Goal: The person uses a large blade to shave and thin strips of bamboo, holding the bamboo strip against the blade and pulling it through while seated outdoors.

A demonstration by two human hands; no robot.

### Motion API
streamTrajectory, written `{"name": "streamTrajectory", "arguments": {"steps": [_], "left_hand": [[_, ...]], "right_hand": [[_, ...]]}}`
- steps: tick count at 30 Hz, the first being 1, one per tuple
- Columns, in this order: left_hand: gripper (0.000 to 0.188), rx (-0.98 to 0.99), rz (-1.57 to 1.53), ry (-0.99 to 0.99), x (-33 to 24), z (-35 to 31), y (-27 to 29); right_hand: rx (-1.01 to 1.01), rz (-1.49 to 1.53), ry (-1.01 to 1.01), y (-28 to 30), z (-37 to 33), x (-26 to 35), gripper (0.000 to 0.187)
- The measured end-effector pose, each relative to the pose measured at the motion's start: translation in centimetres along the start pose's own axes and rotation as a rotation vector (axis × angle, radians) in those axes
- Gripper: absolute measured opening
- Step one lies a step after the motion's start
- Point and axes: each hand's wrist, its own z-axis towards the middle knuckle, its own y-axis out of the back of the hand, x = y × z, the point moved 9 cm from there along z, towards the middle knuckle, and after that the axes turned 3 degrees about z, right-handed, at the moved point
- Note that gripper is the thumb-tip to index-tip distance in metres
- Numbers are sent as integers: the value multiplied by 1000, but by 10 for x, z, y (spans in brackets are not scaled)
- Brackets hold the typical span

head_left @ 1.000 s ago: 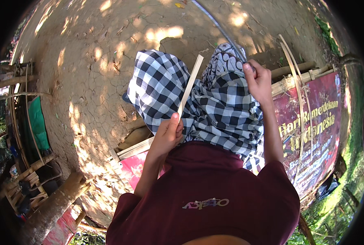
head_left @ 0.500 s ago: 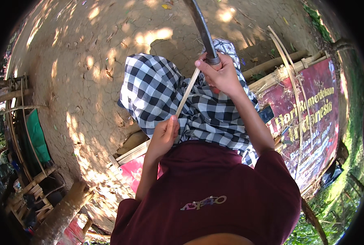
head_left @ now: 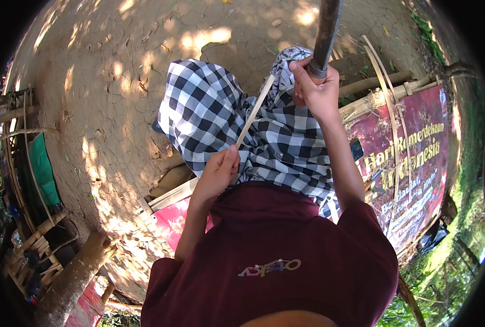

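My left hand [head_left: 219,170] pinches the lower end of a thin pale strip of split bamboo [head_left: 255,113] between thumb and fingers, close to my waist. The strip slants up and right over my lap, its far end free. My right hand [head_left: 319,92] is closed round the handle of a machete [head_left: 326,38], beyond and right of the strip. The dark metal blade points away from me, its tip cut off by the upper edge. A small gap parts the strip's far end from my right hand. Black-and-white checked cloth [head_left: 204,109] covers my legs beneath both hands.
I sit on a bamboo-framed seat with a red printed banner [head_left: 416,158] spread on its right. Two long bamboo strips [head_left: 389,98] lie across the banner. Cracked bare earth [head_left: 111,109] stretches ahead. At left are a log [head_left: 76,278], a green sheet [head_left: 44,171] and wooden poles.
My right hand and the machete have moved right, away from the strip's far end, and the blade has swung more upright in view. My left hand still holds the strip in nearly the same place.
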Motion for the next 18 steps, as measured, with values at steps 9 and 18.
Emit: {"name": "streamTrajectory", "arguments": {"steps": [9, 18], "left_hand": [[40, 125, -540, -15, -8, 3, 5], [21, 156, -712, -202, -24, 13, 14]], "right_hand": [[-153, -130, 54, 42, 17, 22, 24], [219, -252, -53, -4, -30, -22, 28]]}}
